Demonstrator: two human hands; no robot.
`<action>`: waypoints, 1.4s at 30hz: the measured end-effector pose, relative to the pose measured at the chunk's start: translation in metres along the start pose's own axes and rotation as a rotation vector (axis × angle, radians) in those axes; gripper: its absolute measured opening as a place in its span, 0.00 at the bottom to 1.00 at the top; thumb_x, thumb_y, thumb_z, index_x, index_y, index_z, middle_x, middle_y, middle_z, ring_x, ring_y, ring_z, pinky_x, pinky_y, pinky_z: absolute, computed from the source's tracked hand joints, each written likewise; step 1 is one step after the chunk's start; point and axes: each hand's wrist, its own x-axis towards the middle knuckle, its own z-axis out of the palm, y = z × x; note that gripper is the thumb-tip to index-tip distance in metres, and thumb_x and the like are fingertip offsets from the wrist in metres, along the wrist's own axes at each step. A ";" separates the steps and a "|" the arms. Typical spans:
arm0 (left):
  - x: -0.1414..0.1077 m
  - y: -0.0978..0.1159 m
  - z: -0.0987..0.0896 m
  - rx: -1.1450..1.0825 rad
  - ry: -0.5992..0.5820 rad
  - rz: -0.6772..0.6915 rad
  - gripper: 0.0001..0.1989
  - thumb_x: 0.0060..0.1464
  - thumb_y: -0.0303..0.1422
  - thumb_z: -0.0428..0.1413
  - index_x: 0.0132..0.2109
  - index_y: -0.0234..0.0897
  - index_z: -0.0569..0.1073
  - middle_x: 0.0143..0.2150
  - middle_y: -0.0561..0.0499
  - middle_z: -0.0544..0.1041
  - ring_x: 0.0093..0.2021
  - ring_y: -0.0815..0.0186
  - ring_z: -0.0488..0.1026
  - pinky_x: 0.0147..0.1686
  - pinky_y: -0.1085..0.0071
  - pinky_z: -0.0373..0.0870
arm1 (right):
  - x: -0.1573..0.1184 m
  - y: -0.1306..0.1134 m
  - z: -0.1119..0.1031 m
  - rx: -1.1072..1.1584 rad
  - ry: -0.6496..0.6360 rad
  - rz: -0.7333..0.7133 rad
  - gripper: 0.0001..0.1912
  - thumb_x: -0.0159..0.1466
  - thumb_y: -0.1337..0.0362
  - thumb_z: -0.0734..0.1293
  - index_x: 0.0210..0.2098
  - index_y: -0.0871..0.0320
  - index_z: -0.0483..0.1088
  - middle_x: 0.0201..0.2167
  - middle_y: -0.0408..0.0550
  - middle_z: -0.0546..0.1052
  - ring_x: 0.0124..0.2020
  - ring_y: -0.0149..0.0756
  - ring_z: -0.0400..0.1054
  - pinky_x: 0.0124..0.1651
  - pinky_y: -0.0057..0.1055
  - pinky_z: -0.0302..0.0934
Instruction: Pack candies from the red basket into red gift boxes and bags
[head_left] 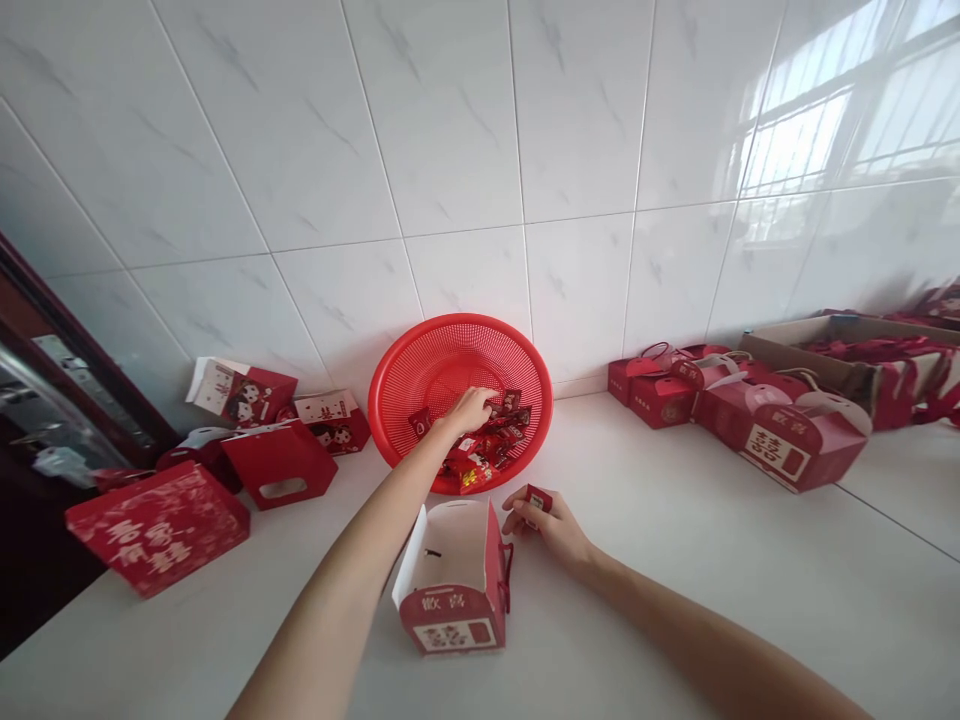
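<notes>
A round red plastic basket (386, 375) leans against the tiled wall with several red-wrapped candies (499, 440) in its lower part. My left hand (471, 410) is inside it, fingers curled in at the candies; whatever they pinch is hidden. In front of the basket stands a red gift box (454, 605) with white-bordered characters, its top open and a small dark item on its inner wall. Just right of this box, my right hand (559, 525) is closed on a small red packet (537, 502) with a pale label.
Several red gift boxes (161, 530) stand at the left. More handled boxes (806, 440) are grouped at the right, before an open carton (855, 345) of red items. The tiled wall (465, 150) bounds the white counter (600, 620) behind.
</notes>
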 end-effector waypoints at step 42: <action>-0.095 0.052 -0.005 -0.496 -0.443 0.117 0.11 0.44 0.27 0.62 0.36 0.42 0.85 0.39 0.50 0.78 0.41 0.64 0.75 0.43 0.71 0.72 | 0.008 -0.015 -0.008 0.483 0.062 0.098 0.17 0.53 0.50 0.73 0.26 0.58 0.72 0.22 0.44 0.75 0.18 0.28 0.60 0.23 0.28 0.52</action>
